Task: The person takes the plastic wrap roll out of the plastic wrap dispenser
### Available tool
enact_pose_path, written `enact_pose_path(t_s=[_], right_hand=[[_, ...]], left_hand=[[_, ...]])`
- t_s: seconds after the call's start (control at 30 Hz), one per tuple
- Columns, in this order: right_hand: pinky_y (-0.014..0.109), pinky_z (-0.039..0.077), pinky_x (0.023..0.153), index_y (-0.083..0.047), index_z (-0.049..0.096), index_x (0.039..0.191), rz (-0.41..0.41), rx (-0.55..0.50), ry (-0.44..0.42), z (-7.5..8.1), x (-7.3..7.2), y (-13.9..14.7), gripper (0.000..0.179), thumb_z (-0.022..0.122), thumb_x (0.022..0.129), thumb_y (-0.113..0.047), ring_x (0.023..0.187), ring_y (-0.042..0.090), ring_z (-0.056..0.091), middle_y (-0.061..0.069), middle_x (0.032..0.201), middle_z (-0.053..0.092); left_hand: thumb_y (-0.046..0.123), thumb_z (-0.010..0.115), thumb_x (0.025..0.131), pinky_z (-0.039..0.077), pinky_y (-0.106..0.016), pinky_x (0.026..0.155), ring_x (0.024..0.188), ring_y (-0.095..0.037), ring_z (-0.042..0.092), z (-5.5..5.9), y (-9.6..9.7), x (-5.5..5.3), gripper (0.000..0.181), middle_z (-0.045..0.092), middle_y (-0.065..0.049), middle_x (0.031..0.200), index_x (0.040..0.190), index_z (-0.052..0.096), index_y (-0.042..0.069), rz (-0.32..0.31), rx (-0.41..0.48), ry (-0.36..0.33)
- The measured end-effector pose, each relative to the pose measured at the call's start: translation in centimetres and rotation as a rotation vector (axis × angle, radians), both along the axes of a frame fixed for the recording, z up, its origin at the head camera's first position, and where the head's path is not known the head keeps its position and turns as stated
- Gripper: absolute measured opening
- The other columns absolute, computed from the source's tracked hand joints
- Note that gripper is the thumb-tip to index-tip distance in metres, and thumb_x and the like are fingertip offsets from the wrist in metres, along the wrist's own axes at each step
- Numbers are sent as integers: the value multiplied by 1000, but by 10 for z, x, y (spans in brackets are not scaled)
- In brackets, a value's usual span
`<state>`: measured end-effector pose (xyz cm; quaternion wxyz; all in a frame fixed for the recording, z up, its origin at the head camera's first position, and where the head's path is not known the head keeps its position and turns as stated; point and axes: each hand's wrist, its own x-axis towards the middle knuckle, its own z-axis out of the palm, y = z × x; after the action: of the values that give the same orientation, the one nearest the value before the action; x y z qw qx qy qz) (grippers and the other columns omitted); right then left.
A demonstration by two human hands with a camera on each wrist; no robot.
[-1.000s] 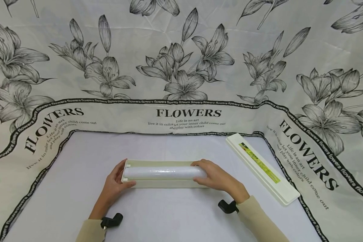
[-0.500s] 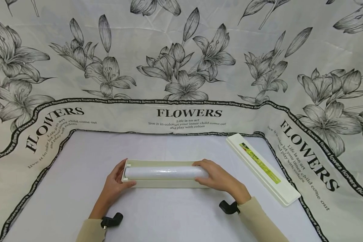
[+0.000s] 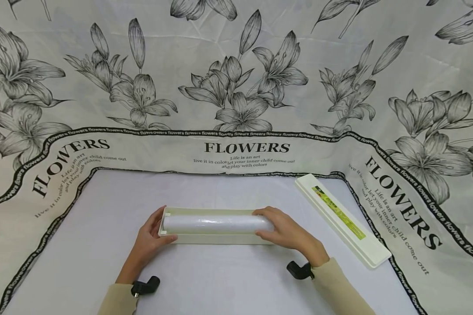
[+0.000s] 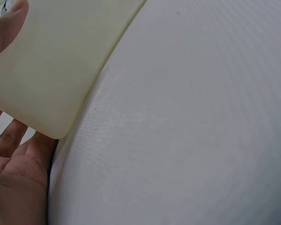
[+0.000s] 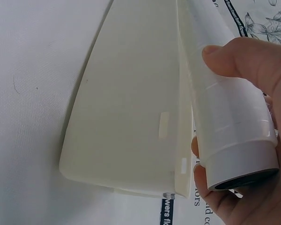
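While looking down over the white cloth (image 3: 220,280), saw the left hand (image 3: 146,239) reach in from the lower left of the head view and the right hand (image 3: 284,228) from the lower right, both angled inward just below the centre of the frame. Counted two hands, two beige sleeves (image 3: 340,284) and two black wrist mounts (image 3: 146,287). Found the left hand gripping one long pale box (image 3: 220,239) by its left end, thumb along the front wall, fingers round the end. Found the right hand, back upward, clasping one shiny white roll (image 3: 217,224) near its right end. Noted in the box that single roll, laid lengthwise, left end inside beside a small white fitting (image 3: 167,215). Saw in the right wrist view the thumb across the roll, fingertips at its left edge, and its hollow end toward the lower right, with a gap to the box's rim. Counted one lid (image 3: 368,251), set slanting at the right of the head view, well apart from the box, bearing one yellow-green label (image 3: 337,211). Saw across the upper frame one flower-printed curtain (image 3: 236,96)
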<state>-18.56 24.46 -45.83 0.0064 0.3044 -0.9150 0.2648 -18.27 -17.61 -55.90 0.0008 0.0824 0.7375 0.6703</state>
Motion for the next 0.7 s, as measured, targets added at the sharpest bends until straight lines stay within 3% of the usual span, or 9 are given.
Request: enact_pose_path(t_s=[0.7], right_hand=[[37,55,88,-16,63,134,-82,-75,-18,1,7,10,46,78,92,-28,104,14,60,-1,124,67]], left_hand=[[3,89,76,43,-8,104,130,14,45,0,0,0,105,36,-17,164,162,28,11,1,-5,1]])
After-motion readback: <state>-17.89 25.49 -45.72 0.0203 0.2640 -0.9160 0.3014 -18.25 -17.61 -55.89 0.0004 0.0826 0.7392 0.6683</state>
